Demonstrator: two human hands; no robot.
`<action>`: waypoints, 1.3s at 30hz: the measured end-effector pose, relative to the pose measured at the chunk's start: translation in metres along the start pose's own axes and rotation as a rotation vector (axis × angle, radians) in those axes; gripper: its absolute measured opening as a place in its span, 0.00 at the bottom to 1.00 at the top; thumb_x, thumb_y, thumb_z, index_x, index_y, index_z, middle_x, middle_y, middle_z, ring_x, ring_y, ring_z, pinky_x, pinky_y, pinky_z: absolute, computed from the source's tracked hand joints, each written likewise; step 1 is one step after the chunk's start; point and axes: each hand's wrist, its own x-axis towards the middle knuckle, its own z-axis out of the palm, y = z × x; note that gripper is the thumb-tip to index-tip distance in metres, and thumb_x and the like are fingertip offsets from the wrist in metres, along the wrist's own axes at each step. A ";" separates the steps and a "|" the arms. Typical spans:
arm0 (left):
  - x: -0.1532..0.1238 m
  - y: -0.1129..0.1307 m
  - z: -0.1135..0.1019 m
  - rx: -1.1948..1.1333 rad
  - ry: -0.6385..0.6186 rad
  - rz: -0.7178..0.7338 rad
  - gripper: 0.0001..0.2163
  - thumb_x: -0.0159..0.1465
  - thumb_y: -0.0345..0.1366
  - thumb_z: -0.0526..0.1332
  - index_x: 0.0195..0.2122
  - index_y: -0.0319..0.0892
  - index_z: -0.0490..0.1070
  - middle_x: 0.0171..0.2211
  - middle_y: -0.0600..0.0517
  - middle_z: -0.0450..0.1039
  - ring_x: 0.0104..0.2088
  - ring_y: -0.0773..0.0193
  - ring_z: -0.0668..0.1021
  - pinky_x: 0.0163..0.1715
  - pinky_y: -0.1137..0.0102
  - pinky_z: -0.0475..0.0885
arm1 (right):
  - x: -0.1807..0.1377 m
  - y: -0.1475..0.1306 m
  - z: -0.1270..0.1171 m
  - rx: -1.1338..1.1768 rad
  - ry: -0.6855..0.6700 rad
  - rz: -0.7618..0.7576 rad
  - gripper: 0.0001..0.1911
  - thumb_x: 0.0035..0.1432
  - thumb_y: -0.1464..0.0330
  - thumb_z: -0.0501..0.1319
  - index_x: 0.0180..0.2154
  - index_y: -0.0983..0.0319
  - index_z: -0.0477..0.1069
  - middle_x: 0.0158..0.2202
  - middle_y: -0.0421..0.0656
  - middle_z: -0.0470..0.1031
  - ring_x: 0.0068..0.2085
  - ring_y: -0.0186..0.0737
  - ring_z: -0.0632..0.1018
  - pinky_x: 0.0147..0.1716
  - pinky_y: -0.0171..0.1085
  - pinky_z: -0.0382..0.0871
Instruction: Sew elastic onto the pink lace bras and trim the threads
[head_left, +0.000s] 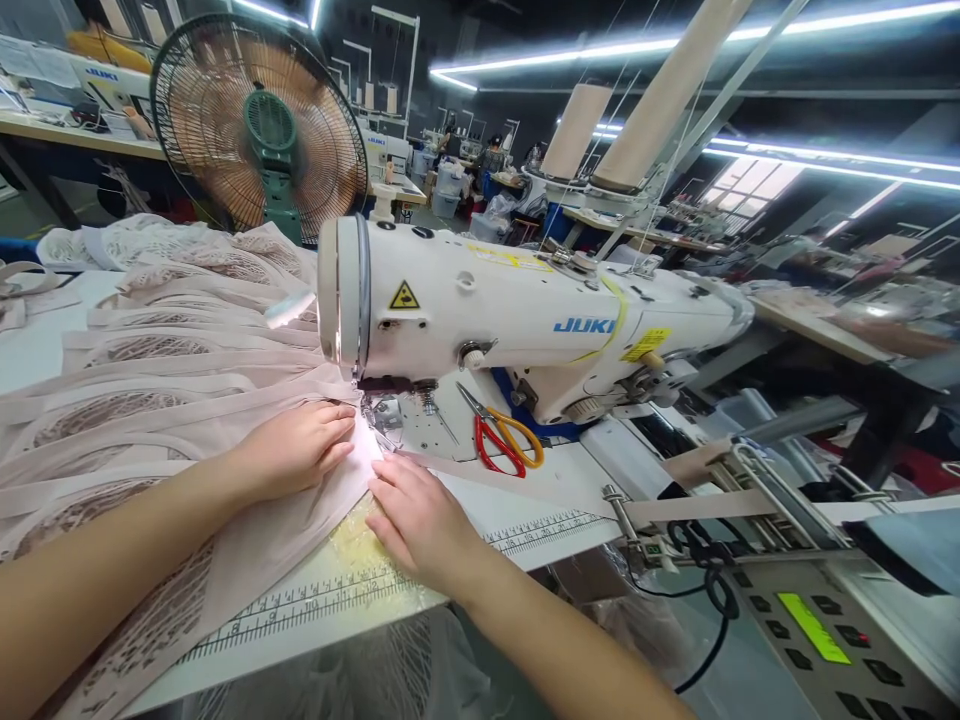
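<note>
Pale pink fabric with lace-like panels (pixel 255 600) lies under the needle end of a white sewing machine (pixel 442 300). My left hand (pixel 296 450) rests flat on this fabric, just left of the needle area, fingers stretched toward it. Close in front of the presser foot (pixel 371 410), my right hand (pixel 424 520) lies with its fingertips on the fabric's right edge, the thumb apart from the fingers. A pale pink elastic band (pixel 510 480) runs from the right toward the foot, passing behind my right hand. The stitching point is partly hidden by glare.
Scissors with red and orange handles (pixel 506 440) lie on the machine bed. Printed ruler tape (pixel 300 605) follows the table's front edge. At right stand a metal band feeder (pixel 757 490) and a control panel (pixel 814 630). A large fan (pixel 270 130) stands behind the heaped fabric.
</note>
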 end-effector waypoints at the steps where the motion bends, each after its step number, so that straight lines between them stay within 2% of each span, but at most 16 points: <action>1: 0.000 0.000 0.000 0.002 0.004 0.003 0.22 0.70 0.43 0.45 0.49 0.39 0.75 0.55 0.41 0.74 0.54 0.50 0.75 0.53 0.57 0.72 | 0.000 0.000 0.000 -0.001 -0.004 0.011 0.17 0.66 0.65 0.54 0.49 0.69 0.72 0.55 0.55 0.73 0.60 0.52 0.70 0.61 0.49 0.66; 7: 0.004 -0.001 -0.006 0.019 0.016 0.039 0.21 0.69 0.40 0.46 0.44 0.38 0.77 0.51 0.41 0.77 0.51 0.49 0.77 0.50 0.56 0.74 | 0.000 0.000 0.004 -0.016 -0.021 0.060 0.20 0.65 0.63 0.55 0.52 0.71 0.71 0.57 0.56 0.72 0.60 0.53 0.70 0.62 0.50 0.65; 14: 0.017 -0.014 -0.012 0.055 0.045 0.084 0.18 0.68 0.38 0.49 0.44 0.38 0.78 0.49 0.41 0.78 0.47 0.50 0.79 0.46 0.58 0.75 | 0.003 -0.001 0.008 -0.061 -0.065 0.089 0.25 0.66 0.61 0.55 0.57 0.72 0.68 0.60 0.56 0.69 0.63 0.52 0.68 0.63 0.47 0.64; 16: 0.013 -0.008 -0.016 0.060 0.054 0.103 0.17 0.67 0.36 0.50 0.40 0.39 0.79 0.46 0.43 0.79 0.44 0.52 0.79 0.43 0.60 0.75 | 0.005 -0.002 0.007 -0.058 -0.094 0.101 0.27 0.65 0.60 0.56 0.58 0.72 0.67 0.61 0.56 0.68 0.63 0.52 0.67 0.63 0.46 0.63; 19: -0.004 0.015 -0.018 0.052 0.052 0.171 0.14 0.66 0.33 0.52 0.34 0.43 0.78 0.41 0.47 0.80 0.40 0.57 0.79 0.41 0.64 0.75 | 0.008 -0.003 0.005 -0.047 -0.143 0.126 0.27 0.64 0.61 0.58 0.59 0.72 0.66 0.62 0.56 0.67 0.64 0.51 0.66 0.64 0.46 0.61; 22: -0.028 0.038 -0.010 0.119 0.159 0.290 0.12 0.65 0.31 0.54 0.39 0.41 0.78 0.44 0.46 0.80 0.44 0.56 0.79 0.46 0.62 0.72 | 0.010 -0.005 0.002 -0.036 -0.167 0.143 0.29 0.65 0.61 0.58 0.61 0.72 0.64 0.63 0.56 0.65 0.66 0.50 0.64 0.65 0.46 0.60; 24: -0.040 0.041 -0.001 0.191 0.253 0.328 0.13 0.66 0.28 0.53 0.43 0.39 0.78 0.48 0.44 0.79 0.47 0.55 0.78 0.49 0.59 0.70 | 0.010 -0.006 0.002 -0.034 -0.175 0.151 0.30 0.65 0.61 0.57 0.62 0.73 0.62 0.64 0.57 0.64 0.66 0.50 0.63 0.65 0.46 0.60; 26: -0.046 0.035 0.007 0.215 0.269 0.326 0.15 0.67 0.28 0.51 0.45 0.40 0.77 0.51 0.46 0.78 0.50 0.55 0.77 0.51 0.58 0.68 | 0.011 -0.006 0.003 -0.038 -0.185 0.158 0.31 0.65 0.60 0.57 0.62 0.74 0.62 0.64 0.57 0.63 0.67 0.50 0.62 0.65 0.46 0.59; 31: -0.040 0.001 0.011 0.202 0.136 0.342 0.20 0.70 0.31 0.46 0.57 0.47 0.70 0.60 0.51 0.69 0.57 0.55 0.73 0.56 0.55 0.64 | 0.011 -0.005 0.007 -0.051 -0.185 0.153 0.32 0.66 0.59 0.56 0.64 0.72 0.59 0.65 0.56 0.61 0.67 0.50 0.61 0.64 0.48 0.59; 35: -0.028 -0.015 0.002 0.159 0.056 0.334 0.22 0.70 0.30 0.44 0.60 0.49 0.68 0.58 0.50 0.72 0.56 0.54 0.74 0.57 0.53 0.64 | 0.011 -0.004 0.009 -0.041 -0.169 0.140 0.31 0.66 0.59 0.57 0.63 0.72 0.61 0.65 0.57 0.62 0.67 0.50 0.62 0.64 0.48 0.59; 39: -0.022 -0.024 0.000 0.133 0.053 0.298 0.22 0.69 0.30 0.45 0.60 0.51 0.68 0.59 0.51 0.71 0.57 0.54 0.74 0.60 0.51 0.61 | 0.010 -0.003 0.009 -0.037 -0.163 0.136 0.30 0.66 0.59 0.57 0.61 0.73 0.62 0.65 0.57 0.62 0.67 0.51 0.62 0.64 0.48 0.59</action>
